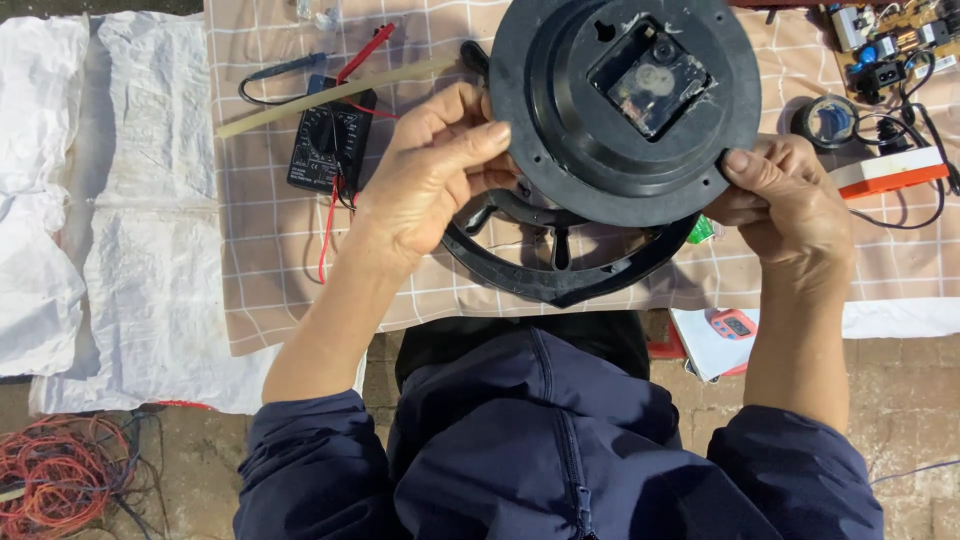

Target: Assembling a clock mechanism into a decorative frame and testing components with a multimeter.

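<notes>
Both the left hand (435,170) and right hand (785,195) clasp opposite rims of the round black clock back (580,150), held above the checked cloth (270,250), its rear face upward, possibly tilted slightly.

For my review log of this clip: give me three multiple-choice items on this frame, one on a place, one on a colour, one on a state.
1. Where does the multimeter lie?
A. on the checked cloth
B. on the person's lap
C. on the bare ground

2. What colour is the round clock back?
A. white
B. black
C. red

3. How is the clock back held?
A. left hand only
B. lying untouched
C. both hands, right hand too

Key: 1 A, cloth shows around it; 2 B, the disc is plainly black; 3 C, fingers grip both edges.
</notes>
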